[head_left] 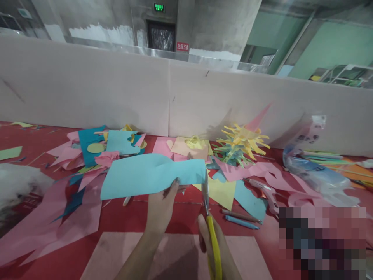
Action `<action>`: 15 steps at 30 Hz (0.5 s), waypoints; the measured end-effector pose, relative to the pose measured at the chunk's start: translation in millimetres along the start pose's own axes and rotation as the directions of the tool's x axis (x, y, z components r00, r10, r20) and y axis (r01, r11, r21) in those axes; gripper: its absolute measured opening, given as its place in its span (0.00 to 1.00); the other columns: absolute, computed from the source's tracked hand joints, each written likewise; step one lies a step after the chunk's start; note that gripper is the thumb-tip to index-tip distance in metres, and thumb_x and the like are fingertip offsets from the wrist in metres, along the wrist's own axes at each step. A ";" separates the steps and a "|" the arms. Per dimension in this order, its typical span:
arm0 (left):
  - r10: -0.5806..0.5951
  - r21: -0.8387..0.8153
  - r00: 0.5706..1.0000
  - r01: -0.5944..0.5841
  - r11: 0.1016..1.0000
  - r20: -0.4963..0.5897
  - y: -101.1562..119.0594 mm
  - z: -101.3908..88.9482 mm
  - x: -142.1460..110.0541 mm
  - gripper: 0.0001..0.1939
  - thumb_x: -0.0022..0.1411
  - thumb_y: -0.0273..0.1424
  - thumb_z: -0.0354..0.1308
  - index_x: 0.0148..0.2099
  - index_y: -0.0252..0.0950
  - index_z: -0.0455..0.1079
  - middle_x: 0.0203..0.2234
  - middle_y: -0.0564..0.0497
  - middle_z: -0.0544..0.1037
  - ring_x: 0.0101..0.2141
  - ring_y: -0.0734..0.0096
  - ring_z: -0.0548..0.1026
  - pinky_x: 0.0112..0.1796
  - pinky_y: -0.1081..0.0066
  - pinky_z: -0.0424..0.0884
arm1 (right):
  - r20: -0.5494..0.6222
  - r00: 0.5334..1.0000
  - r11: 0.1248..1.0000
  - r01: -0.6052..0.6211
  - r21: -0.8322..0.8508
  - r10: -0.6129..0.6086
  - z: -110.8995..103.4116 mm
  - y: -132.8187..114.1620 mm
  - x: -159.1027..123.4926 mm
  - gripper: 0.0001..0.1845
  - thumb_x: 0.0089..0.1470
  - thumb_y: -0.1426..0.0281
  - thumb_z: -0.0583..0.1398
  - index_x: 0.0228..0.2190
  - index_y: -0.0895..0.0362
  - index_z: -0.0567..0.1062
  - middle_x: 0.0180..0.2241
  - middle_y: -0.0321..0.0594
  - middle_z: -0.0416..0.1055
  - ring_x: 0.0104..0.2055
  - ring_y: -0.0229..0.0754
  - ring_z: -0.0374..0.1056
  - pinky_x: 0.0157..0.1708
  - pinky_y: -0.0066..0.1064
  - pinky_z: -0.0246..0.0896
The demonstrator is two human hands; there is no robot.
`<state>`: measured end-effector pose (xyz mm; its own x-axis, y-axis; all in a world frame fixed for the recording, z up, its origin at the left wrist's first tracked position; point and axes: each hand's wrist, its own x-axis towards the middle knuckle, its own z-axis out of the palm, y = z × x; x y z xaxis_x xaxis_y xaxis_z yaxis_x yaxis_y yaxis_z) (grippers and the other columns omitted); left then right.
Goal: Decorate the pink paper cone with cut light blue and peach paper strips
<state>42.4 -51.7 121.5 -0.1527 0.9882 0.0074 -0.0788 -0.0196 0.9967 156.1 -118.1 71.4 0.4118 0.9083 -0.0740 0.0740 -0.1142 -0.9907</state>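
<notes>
My left hand (163,206) grips a long light-blue sheet of paper (136,175) from below, thumb on top near its right part. In my right hand (217,241) is a pair of scissors (214,245) with yellow handles. Their blades point away from me and stand at the right edge of the blue paper; I cannot tell whether they touch it. Below my hands lies a pink sheet (116,252) on the red table (186,216). A brown pencil-like stick (240,216) and a blue pen (241,222) lie right of the scissors.
Coloured paper scraps (93,147) are heaped at back left. A yellow fringed paper piece (244,138) stands at back right. A pink glue gun (266,192) and a clear plastic bag (320,175) lie to the right. A white partition (116,85) bounds the table's far side.
</notes>
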 end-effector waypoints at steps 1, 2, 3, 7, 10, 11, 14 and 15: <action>-0.006 0.003 1.000 0.006 1.000 -0.001 0.5 -0.1 -0.1 0.16 0.53 0.39 0.57 0.38 0.31 0.72 0.29 0.46 0.80 0.32 0.60 0.78 0.40 0.65 0.72 | 0.019 0.999 0.999 -0.033 0.010 0.032 -0.2 0.4 0.5 0.27 0.38 0.43 0.56 0.18 0.56 0.66 0.12 0.32 0.58 0.15 0.34 0.55 0.15 0.27 0.52; -0.011 0.004 1.000 0.011 1.000 -0.004 0.8 -0.2 -0.1 0.16 0.53 0.39 0.57 0.38 0.31 0.72 0.28 0.45 0.80 0.32 0.60 0.78 0.40 0.65 0.72 | 0.035 0.997 0.997 -0.070 0.032 0.069 -0.7 1.1 2.0 0.26 0.39 0.44 0.57 0.18 0.56 0.65 0.11 0.31 0.56 0.13 0.33 0.53 0.14 0.26 0.50; -0.013 -0.001 1.000 0.013 1.000 -0.010 0.8 -0.4 0.0 0.16 0.53 0.39 0.57 0.38 0.31 0.72 0.28 0.46 0.80 0.32 0.61 0.78 0.41 0.65 0.72 | 0.047 0.994 0.993 -0.104 0.055 0.101 -1.2 1.9 4.5 0.25 0.40 0.46 0.58 0.18 0.56 0.65 0.10 0.29 0.55 0.13 0.32 0.51 0.13 0.25 0.48; -0.028 -0.033 1.000 0.028 0.999 0.013 -6.5 0.7 -0.6 0.16 0.53 0.39 0.57 0.37 0.31 0.72 0.27 0.46 0.79 0.31 0.62 0.77 0.41 0.65 0.72 | -0.044 0.999 0.982 -0.010 0.189 0.019 -2.5 2.6 23.2 0.20 0.43 0.52 0.59 0.23 0.57 0.65 0.13 0.29 0.60 0.15 0.32 0.55 0.18 0.25 0.52; -0.033 -0.078 0.998 0.037 0.996 0.052 -19.1 4.2 -3.2 0.15 0.52 0.39 0.58 0.36 0.32 0.71 0.29 0.46 0.79 0.31 0.62 0.77 0.39 0.66 0.73 | -0.102 0.992 0.972 0.097 0.216 -0.076 -1.5 -4.2 37.2 0.18 0.46 0.54 0.59 0.26 0.57 0.66 0.17 0.32 0.65 0.18 0.33 0.59 0.21 0.26 0.56; -0.029 -0.095 0.998 0.035 0.995 0.059 -23.4 5.5 -4.4 0.15 0.51 0.39 0.58 0.36 0.32 0.71 0.31 0.46 0.79 0.32 0.62 0.77 0.39 0.66 0.73 | -0.106 0.990 0.971 0.110 0.211 -0.089 -0.9 -7.6 40.4 0.17 0.46 0.55 0.59 0.26 0.57 0.66 0.17 0.31 0.65 0.18 0.34 0.60 0.21 0.26 0.56; 0.004 -0.114 0.999 0.002 0.993 0.051 -31.6 7.8 -8.0 0.15 0.50 0.38 0.59 0.37 0.33 0.71 0.35 0.46 0.79 0.36 0.62 0.76 0.41 0.66 0.72 | -0.129 0.985 0.975 0.136 0.178 -0.114 1.4 -16.9 45.4 0.17 0.41 0.58 0.63 0.23 0.56 0.64 0.16 0.30 0.63 0.18 0.34 0.60 0.23 0.27 0.58; 0.011 -0.106 0.999 -0.007 0.994 0.043 -32.3 8.0 -9.0 0.15 0.49 0.38 0.59 0.37 0.33 0.72 0.35 0.46 0.79 0.37 0.62 0.76 0.41 0.66 0.71 | -0.144 0.982 0.975 0.146 0.167 -0.122 2.4 -18.7 45.9 0.17 0.40 0.59 0.64 0.23 0.57 0.64 0.17 0.30 0.63 0.19 0.34 0.60 0.23 0.27 0.58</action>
<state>54.2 -58.7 89.9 -0.1116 0.9935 0.0219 -0.1822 -0.0421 0.9824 171.5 -73.3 86.2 0.5263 0.8478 0.0646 -0.0197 0.0882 -0.9959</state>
